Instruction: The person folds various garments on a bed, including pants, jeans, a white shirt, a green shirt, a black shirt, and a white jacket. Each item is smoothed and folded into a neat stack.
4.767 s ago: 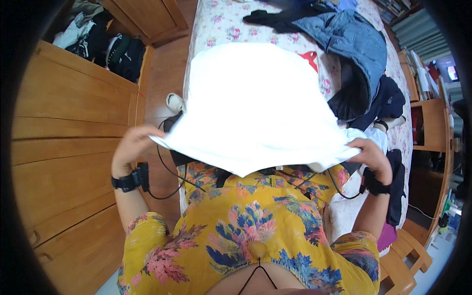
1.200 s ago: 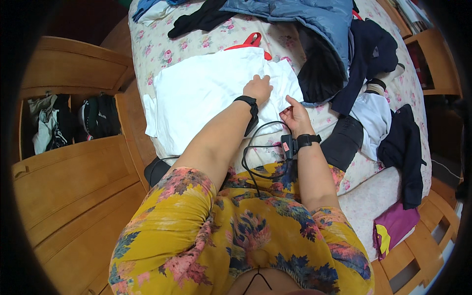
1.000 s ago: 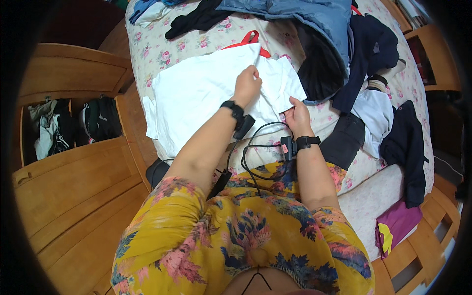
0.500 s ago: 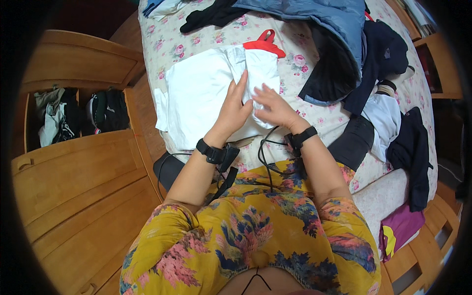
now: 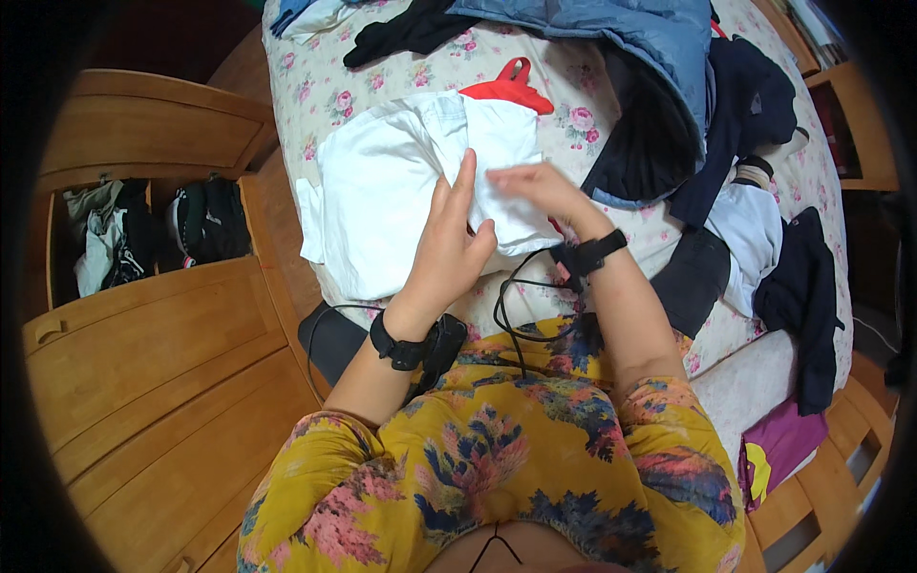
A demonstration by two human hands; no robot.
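Observation:
A white garment [image 5: 377,205] lies partly folded on the flowered bedspread in front of me, its right part turned over into a smooth panel. From under its far right edge sticks out a red piece of cloth with a strap loop [image 5: 512,89]. My left hand [image 5: 453,234] is open, its straight fingers resting along the fold in the middle of the white garment. Over the folded right panel is my right hand [image 5: 544,196], open, fingers stretched to the left and somewhat blurred; I cannot tell whether they touch the cloth.
A blue padded jacket [image 5: 659,76] with a dark lining lies at the far right, beside navy clothing [image 5: 750,95] and a pale shirt [image 5: 745,239]. To the left stands a wooden chest with an open drawer [image 5: 143,286] of clothes. A black cable [image 5: 506,315] hangs near my right wrist.
My right hand has moved slightly right, its fingers now pointing left over the folded panel. My left hand has shifted a little nearer to me, still on the fold.

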